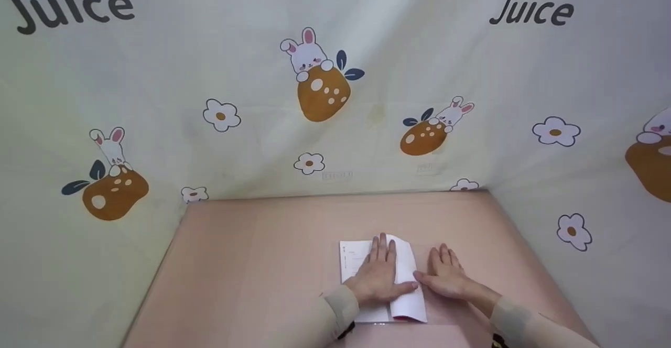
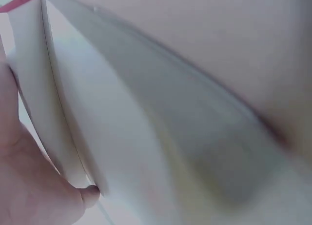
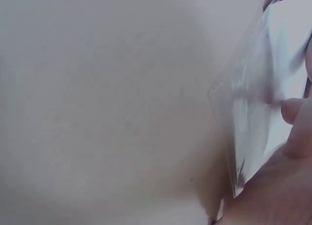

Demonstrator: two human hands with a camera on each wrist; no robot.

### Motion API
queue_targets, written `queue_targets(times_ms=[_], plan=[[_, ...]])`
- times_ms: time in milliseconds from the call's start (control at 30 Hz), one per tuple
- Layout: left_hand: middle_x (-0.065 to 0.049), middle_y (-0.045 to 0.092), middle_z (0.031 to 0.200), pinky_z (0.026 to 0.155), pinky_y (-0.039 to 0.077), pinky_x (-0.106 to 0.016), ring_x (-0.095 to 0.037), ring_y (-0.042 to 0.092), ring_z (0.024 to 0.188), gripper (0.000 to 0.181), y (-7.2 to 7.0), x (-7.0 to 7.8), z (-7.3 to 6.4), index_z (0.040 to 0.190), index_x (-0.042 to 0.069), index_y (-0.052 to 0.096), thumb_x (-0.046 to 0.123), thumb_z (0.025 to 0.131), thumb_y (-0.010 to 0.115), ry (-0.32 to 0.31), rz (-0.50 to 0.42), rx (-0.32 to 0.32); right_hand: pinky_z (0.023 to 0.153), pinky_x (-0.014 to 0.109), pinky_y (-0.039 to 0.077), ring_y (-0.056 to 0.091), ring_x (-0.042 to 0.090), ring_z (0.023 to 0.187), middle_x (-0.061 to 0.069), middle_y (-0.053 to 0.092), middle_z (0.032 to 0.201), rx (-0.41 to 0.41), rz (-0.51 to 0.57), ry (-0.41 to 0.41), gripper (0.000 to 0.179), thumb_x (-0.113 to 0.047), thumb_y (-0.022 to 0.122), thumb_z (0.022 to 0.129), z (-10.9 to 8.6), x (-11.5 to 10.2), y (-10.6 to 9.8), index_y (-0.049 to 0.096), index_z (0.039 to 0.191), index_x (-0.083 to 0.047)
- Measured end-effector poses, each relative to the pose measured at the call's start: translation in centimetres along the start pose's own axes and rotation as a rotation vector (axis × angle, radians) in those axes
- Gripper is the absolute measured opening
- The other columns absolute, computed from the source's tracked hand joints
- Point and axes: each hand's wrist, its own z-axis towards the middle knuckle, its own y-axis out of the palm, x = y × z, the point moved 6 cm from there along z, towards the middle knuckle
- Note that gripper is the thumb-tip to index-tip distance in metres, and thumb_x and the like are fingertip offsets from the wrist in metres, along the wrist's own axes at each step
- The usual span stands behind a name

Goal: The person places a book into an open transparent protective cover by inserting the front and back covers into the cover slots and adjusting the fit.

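A white booklet (image 1: pixel 411 306) lies on the pink tabletop, its right-hand page or cover bowed up, with a bit of red at its lower edge. My left hand (image 1: pixel 378 280) rests on it with straight fingers pointing away and the thumb spread across the raised part. A clear plastic cover (image 3: pixel 243 117) reaches out from the booklet's right side. My right hand (image 1: pixel 445 277) lies over that plastic, fingers straight, with its thumb at the booklet's right edge. In the left wrist view the booklet's pages (image 2: pixel 107 103) are blurred, and part of the left hand shows at lower left.
The pink tabletop (image 1: pixel 251 264) extends around the booklet. Light cloth walls (image 1: pixel 251 65) with printed rabbits, fruit and flowers stand at the back and both sides.
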Motion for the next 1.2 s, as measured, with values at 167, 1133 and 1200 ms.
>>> queue_targets(times_ms=[167, 1133, 1200], plan=[[-0.028, 0.009, 0.188, 0.144, 0.024, -0.053, -0.043, 0.012, 0.178, 0.122, 0.0, -0.9, -0.7, 0.178, -0.001, 0.015, 0.081, 0.099, 0.06, -0.056, -0.042, -0.015, 0.129, 0.084, 0.027, 0.021, 0.07, 0.162, 0.05, 0.021, 0.173, 0.093, -0.042, 0.033, 0.106, -0.055, 0.071, 0.103, -0.2, 0.3, -0.9, 0.03, 0.164, 0.021], [-0.023, 0.017, 0.189, 0.143, 0.025, -0.055, -0.04, 0.016, 0.178, 0.132, 0.6, 2.2, -0.4, 0.179, 0.004, 0.02, 0.09, 0.089, 0.067, -0.222, 0.089, 0.008, 0.114, 0.075, 0.052, 0.055, 0.062, 0.141, 0.042, 0.055, 0.157, 0.109, -0.146, 0.022, 0.105, -0.055, 0.09, 0.085, -0.8, -1.9, -1.7, 0.052, 0.157, 0.011], [-0.023, 0.017, 0.188, 0.143, 0.025, -0.055, -0.041, 0.017, 0.178, 0.133, 0.7, 2.5, -0.5, 0.179, 0.005, 0.021, 0.089, 0.088, 0.068, -0.216, 0.087, 0.008, 0.116, 0.075, 0.051, 0.055, 0.064, 0.141, 0.042, 0.056, 0.156, 0.11, -0.135, 0.015, 0.106, -0.054, 0.091, 0.085, -0.7, -2.0, -1.7, 0.051, 0.157, 0.012]])
